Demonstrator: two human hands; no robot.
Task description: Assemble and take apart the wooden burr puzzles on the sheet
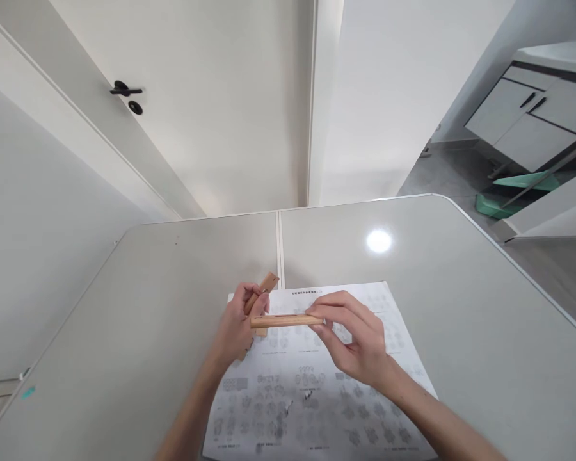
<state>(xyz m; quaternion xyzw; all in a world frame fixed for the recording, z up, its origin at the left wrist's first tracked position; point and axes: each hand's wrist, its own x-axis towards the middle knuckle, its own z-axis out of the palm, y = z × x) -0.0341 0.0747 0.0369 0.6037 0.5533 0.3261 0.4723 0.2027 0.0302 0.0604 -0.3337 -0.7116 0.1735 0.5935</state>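
My right hand (pixel 352 330) pinches one end of a light wooden strip (pixel 285 321) with a narrow slot along it. The strip's other end reaches my left hand (pixel 237 323). Closed in my left hand is another wooden piece (pixel 269 283), which sticks up past the fingers at a slant. Part of a further wooden bit (pixel 262 332) shows below the strip, mostly hidden. Under both hands lies a large printed sheet (pixel 374 384) with rows of small pictures. Two tiny metallic-looking pieces (pixel 308 395) rest on it, too small to name.
The pale grey table (pixel 187 282) has a seam down its middle and a raised rim. Beyond it stands a white door with a black handle (pixel 126 89). At the right are a white cabinet (pixel 532 105) and a green object (pixel 496 206) on the floor.
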